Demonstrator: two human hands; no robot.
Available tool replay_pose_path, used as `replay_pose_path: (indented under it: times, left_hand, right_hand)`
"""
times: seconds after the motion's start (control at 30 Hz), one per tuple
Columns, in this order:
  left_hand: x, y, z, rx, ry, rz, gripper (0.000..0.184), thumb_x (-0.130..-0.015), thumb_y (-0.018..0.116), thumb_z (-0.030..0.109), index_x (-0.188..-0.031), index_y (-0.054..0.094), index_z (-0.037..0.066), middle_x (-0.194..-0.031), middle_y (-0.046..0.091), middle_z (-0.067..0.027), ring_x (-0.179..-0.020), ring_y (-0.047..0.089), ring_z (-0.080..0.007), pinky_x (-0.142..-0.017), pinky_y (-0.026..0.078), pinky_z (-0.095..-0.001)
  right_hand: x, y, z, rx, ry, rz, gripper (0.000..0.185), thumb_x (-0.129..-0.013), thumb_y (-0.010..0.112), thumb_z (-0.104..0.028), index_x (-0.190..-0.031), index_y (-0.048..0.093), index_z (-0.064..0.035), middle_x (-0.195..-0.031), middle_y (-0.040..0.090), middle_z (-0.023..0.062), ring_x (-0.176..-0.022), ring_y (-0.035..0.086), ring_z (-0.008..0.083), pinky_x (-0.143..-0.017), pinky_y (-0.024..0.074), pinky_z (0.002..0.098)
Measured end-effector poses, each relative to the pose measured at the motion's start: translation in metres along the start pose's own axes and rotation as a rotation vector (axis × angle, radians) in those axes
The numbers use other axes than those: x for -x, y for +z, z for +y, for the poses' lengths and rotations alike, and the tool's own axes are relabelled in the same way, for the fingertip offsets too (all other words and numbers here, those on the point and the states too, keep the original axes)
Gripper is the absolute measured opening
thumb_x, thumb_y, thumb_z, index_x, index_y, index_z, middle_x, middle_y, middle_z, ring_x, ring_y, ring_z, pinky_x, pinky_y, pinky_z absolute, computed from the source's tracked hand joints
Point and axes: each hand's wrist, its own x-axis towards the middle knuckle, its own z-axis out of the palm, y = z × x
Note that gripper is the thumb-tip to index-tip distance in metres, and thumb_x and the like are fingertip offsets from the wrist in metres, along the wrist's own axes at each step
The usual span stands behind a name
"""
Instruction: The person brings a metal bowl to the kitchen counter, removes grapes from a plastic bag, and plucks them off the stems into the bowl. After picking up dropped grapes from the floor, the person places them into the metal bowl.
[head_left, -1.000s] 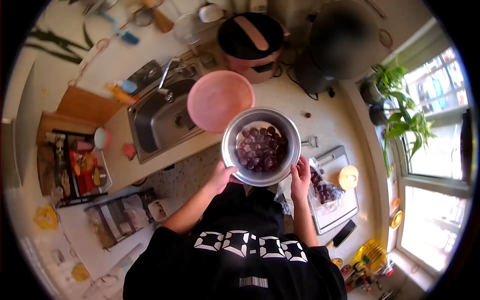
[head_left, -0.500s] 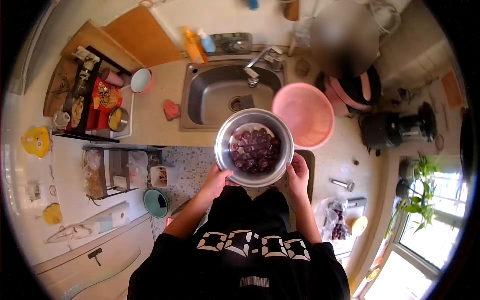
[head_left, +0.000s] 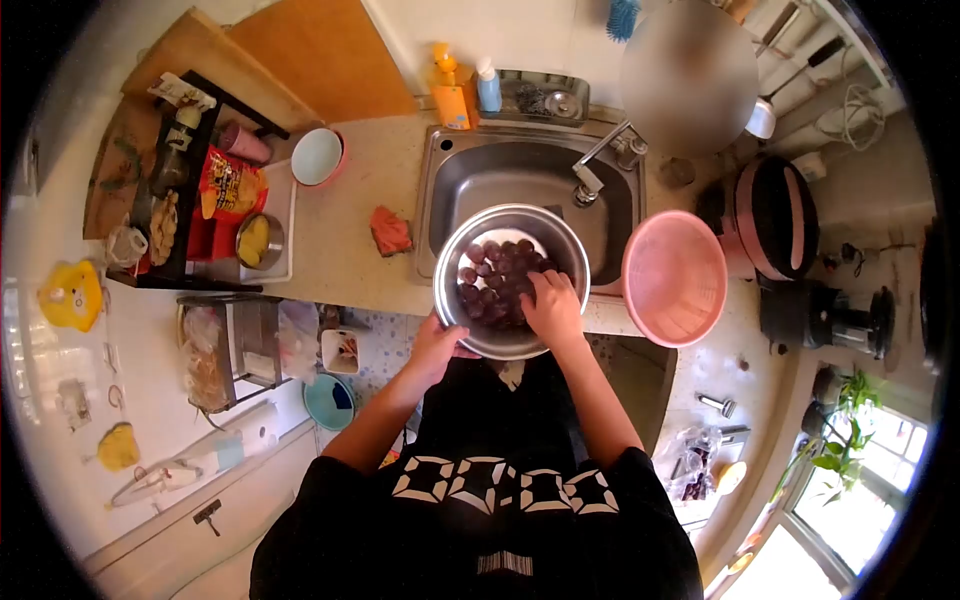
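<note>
A steel bowl [head_left: 451, 235] with dark purple grapes [head_left: 490, 290] inside is in front of my body, over the near edge of the sink. My left hand [head_left: 438, 346] is closed on the bowl's lower left rim, thumb over the edge. Inside the bowl, on its right side, my right hand [head_left: 553, 308] rests on the grapes with fingers bent and somewhat apart. The undersides of its fingertips are hidden. Right of the bowl stands a pink plastic basin [head_left: 676, 280]. Behind the bowl lies the steel sink [head_left: 480, 180] with its faucet [head_left: 600, 165].
An orange pump bottle [head_left: 452, 95] and a blue bottle [head_left: 489, 88] stand behind the sink. Left on the counter are a red cloth [head_left: 390, 231], a small bowl [head_left: 318, 157] and a black rack [head_left: 185, 240]. A pink-and-black appliance [head_left: 775, 220] stands at right.
My right hand has left the bowl's right rim and moved into the bowl, onto the grapes. The left hand still holds the rim. The view has shifted, so the surroundings appear farther right.
</note>
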Motion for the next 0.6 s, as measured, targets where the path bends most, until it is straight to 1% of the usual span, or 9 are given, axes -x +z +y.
replay_pose_path:
  times: [0.07,0.17,0.2,0.3,0.33,0.43,0.47,0.57,0.6]
  left_hand:
    - [-0.003,0.000,-0.003,0.034,0.021,-0.003,0.046,-0.090,0.050,-0.004,-0.134,0.038,-0.002,-0.113,0.061,-0.0223,-0.092,0.072,-0.0349,-0.072,0.068,-0.0426]
    - [0.000,0.004,-0.004,0.086,0.035,0.005,0.046,-0.090,0.051,-0.003,-0.134,0.038,-0.001,-0.117,0.061,-0.0232,-0.093,0.072,-0.0363,-0.074,0.068,-0.0458]
    - [0.002,0.004,-0.006,0.090,0.028,0.013,0.047,-0.090,0.051,-0.003,-0.136,0.038,-0.001,-0.118,0.061,-0.0236,-0.093,0.072,-0.0365,-0.075,0.068,-0.0468]
    - [0.010,0.005,-0.013,0.132,0.018,0.046,0.051,-0.091,0.052,-0.002,-0.139,0.035,0.000,-0.121,0.060,-0.0251,-0.097,0.071,-0.0373,-0.078,0.067,-0.0494]
    - [0.015,0.006,-0.014,0.168,0.016,0.060,0.053,-0.091,0.052,-0.001,-0.141,0.035,0.000,-0.122,0.060,-0.0256,-0.098,0.071,-0.0375,-0.079,0.066,-0.0502]
    - [0.028,0.006,-0.025,0.270,0.028,0.138,0.056,-0.091,0.052,-0.001,-0.143,0.033,0.001,-0.125,0.058,-0.0261,-0.103,0.069,-0.0386,-0.080,0.066,-0.0521]
    - [0.035,0.002,-0.031,0.303,0.033,0.176,0.057,-0.091,0.052,-0.001,-0.144,0.032,0.002,-0.126,0.058,-0.0261,-0.104,0.069,-0.0391,-0.080,0.065,-0.0526]
    - [0.060,-0.018,-0.059,0.437,0.069,0.283,0.055,-0.091,0.052,-0.001,-0.143,0.034,0.002,-0.128,0.057,-0.0247,-0.106,0.068,-0.0401,-0.080,0.065,-0.0544]
    - [0.071,-0.026,-0.068,0.469,0.083,0.335,0.055,-0.090,0.052,-0.002,-0.142,0.036,0.004,-0.127,0.058,-0.0223,-0.104,0.068,-0.0389,-0.079,0.065,-0.0541]
  right_hand:
    - [-0.009,0.003,0.001,0.040,0.014,-0.064,0.029,-0.076,0.076,-0.014,-0.104,0.071,-0.0038,-0.099,0.065,0.0147,-0.097,0.063,0.0344,-0.086,0.0530,0.0433]
    - [-0.017,0.003,0.008,-0.061,0.005,-0.093,0.028,-0.073,0.077,-0.013,-0.100,0.073,-0.0059,-0.095,0.066,0.0127,-0.094,0.063,0.0345,-0.085,0.0524,0.0440]
    - [-0.020,-0.003,0.007,-0.054,-0.029,-0.108,0.023,-0.076,0.076,-0.011,-0.098,0.072,-0.0041,-0.096,0.067,0.0132,-0.092,0.066,0.0320,-0.082,0.0551,0.0425]
    - [-0.027,-0.024,-0.002,-0.352,-0.001,-0.142,0.023,-0.077,0.074,-0.007,-0.099,0.071,-0.0015,-0.096,0.067,0.0140,-0.087,0.068,0.0323,-0.077,0.0567,0.0402]
    - [-0.028,-0.033,-0.008,-0.441,-0.014,-0.147,0.022,-0.079,0.074,-0.005,-0.101,0.069,0.0002,-0.095,0.067,0.0141,-0.084,0.070,0.0294,-0.073,0.0571,0.0363]
    - [-0.030,-0.044,-0.025,-0.551,-0.014,-0.172,0.023,-0.080,0.076,-0.004,-0.101,0.068,0.0004,-0.096,0.067,0.0133,-0.083,0.070,0.0251,-0.073,0.0566,0.0340]
    - [-0.030,-0.043,-0.030,-0.630,-0.022,-0.206,0.024,-0.080,0.077,-0.003,-0.102,0.068,-0.0005,-0.097,0.067,0.0121,-0.083,0.070,0.0223,-0.074,0.0556,0.0322]
    - [-0.029,-0.023,-0.042,-0.755,-0.112,-0.257,0.025,-0.080,0.077,-0.002,-0.103,0.067,-0.0015,-0.099,0.067,0.0124,-0.083,0.069,0.0219,-0.074,0.0546,0.0313]
    - [-0.028,-0.011,-0.045,-0.835,-0.149,-0.272,0.024,-0.081,0.076,0.001,-0.104,0.067,-0.0018,-0.100,0.068,0.0108,-0.084,0.068,0.0190,-0.075,0.0535,0.0304]
